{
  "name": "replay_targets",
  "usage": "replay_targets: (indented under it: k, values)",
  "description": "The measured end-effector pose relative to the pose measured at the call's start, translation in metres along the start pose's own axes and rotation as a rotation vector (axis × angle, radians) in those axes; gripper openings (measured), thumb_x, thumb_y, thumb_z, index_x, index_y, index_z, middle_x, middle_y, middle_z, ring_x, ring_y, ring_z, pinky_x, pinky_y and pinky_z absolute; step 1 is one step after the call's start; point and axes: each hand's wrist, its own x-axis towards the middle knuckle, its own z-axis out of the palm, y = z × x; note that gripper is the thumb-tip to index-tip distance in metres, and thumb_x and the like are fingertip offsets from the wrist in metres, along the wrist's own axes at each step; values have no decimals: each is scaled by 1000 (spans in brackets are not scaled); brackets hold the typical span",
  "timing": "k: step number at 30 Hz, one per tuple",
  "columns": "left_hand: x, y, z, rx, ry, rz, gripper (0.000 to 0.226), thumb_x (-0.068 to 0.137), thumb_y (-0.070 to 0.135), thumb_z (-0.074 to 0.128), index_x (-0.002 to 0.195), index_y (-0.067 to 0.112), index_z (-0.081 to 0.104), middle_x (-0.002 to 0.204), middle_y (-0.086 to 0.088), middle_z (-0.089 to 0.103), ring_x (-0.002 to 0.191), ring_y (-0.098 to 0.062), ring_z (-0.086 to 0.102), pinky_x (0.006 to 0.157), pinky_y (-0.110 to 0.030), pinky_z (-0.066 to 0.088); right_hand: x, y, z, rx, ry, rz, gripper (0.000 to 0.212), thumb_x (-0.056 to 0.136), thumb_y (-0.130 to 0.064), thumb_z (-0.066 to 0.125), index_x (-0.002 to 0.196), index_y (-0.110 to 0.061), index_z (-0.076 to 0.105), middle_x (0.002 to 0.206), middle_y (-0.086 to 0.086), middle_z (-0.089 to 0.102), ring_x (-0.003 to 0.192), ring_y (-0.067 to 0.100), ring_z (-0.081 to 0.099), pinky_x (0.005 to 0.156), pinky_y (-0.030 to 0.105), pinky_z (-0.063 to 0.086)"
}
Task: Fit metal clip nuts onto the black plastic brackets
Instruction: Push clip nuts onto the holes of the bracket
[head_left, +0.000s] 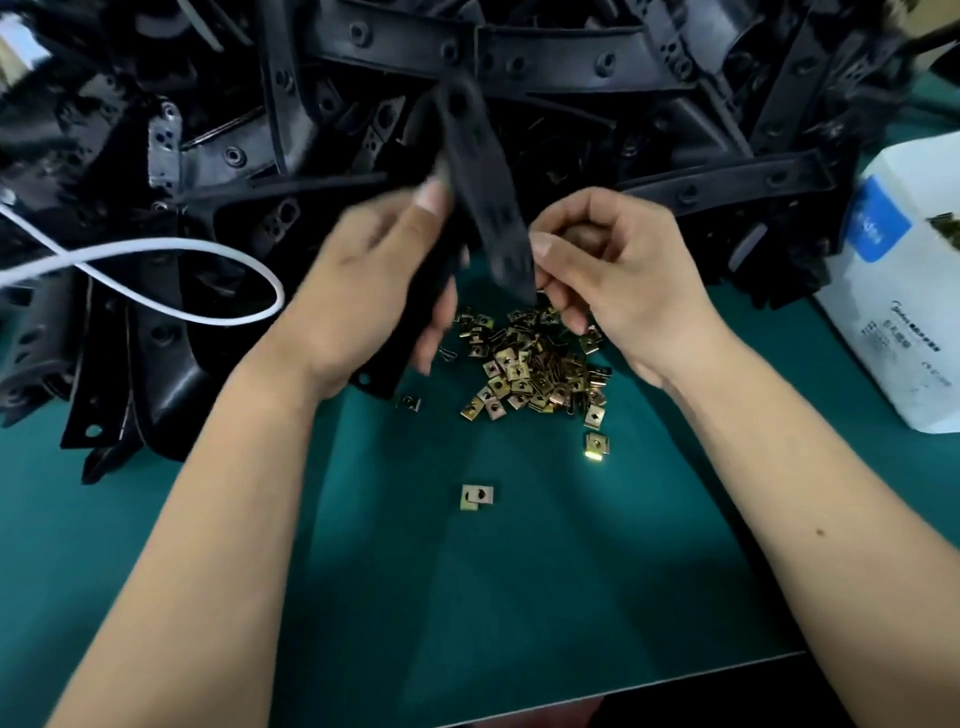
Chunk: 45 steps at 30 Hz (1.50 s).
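Observation:
My left hand (358, 291) grips a black plastic bracket (415, 332) whose lower end reaches the green mat. A second, motion-blurred black bracket (488, 197) stands upright between both hands. My right hand (618, 275) has its fingers curled, thumb and fingertips pinched at that bracket's lower edge; whether a clip nut sits in the pinch is hidden. Just below the hands lies a heap of brass-coloured clip nuts (535, 364). Loose nuts lie nearer me, one (476, 497) at mid mat and another (596, 446) to its right.
A large pile of black brackets (363, 104) fills the far side and left of the green mat (519, 597). A white cord (171, 249) loops over the pile at left. A white and blue bag (904, 291) stands at right. The table edge runs along the bottom right.

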Motion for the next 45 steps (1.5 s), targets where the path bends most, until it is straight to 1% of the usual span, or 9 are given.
replay_targets:
  k: [3,7,14,20,26,32,35,40,45]
  values:
    - [-6,-8,-2,232,-139,-151,50,104,62,39,72,39,69,55,-9,63,38,-26,52,44,-32,47,2,1,-1,-31,39,39,3,97,-5,70,96,-4,72,70,9,70,54,17,57,42,25,44]
    - [-6,-17,-14,392,-78,-234,54,103,67,36,70,39,67,55,-12,66,37,-24,55,43,-28,43,2,1,-5,20,-38,89,17,96,4,66,101,-8,77,78,9,74,64,15,65,50,22,50]
    - [-7,-19,-19,383,-54,-250,52,90,82,40,72,42,68,55,-10,67,37,-18,55,39,-24,42,-1,2,-3,-35,-195,-15,26,90,7,72,106,-13,78,85,8,76,74,18,71,56,23,55]
    - [-6,-20,-21,381,-82,-263,77,67,101,44,78,28,67,57,-9,68,40,-20,57,41,-25,45,-3,0,2,-54,-145,-66,13,96,-9,72,101,-18,79,82,6,76,67,21,71,48,25,52]
    - [-5,-21,-14,369,-67,-250,66,65,101,47,75,38,66,57,-8,69,39,-19,58,39,-24,43,-7,0,16,202,-37,137,14,97,-18,71,87,-10,77,71,3,67,56,13,58,44,21,42]
    - [-4,-21,-9,368,-29,-234,62,77,91,49,76,32,67,57,-7,68,38,-17,58,39,-22,42,-8,-2,21,433,-73,274,21,94,-25,67,81,-10,74,70,1,63,56,7,53,42,15,37]
    - [-5,-21,-8,373,-3,-231,57,77,91,49,73,36,66,57,-6,68,38,-17,58,39,-21,42,-8,-3,18,473,-67,298,19,91,-27,69,82,-11,75,70,1,62,56,7,52,41,15,37]
    - [-4,-22,-9,404,-7,-231,73,73,95,49,78,24,64,58,-6,69,38,-18,58,39,-21,42,-7,-5,16,440,-64,300,18,85,-29,73,83,-11,76,67,0,59,54,6,49,40,14,34]
    - [-3,-23,-9,439,-14,-236,79,71,96,49,79,19,64,57,-4,69,38,-16,58,39,-19,42,-7,-7,18,406,-34,296,17,98,-19,66,86,-8,71,66,-1,58,53,6,49,40,14,35]
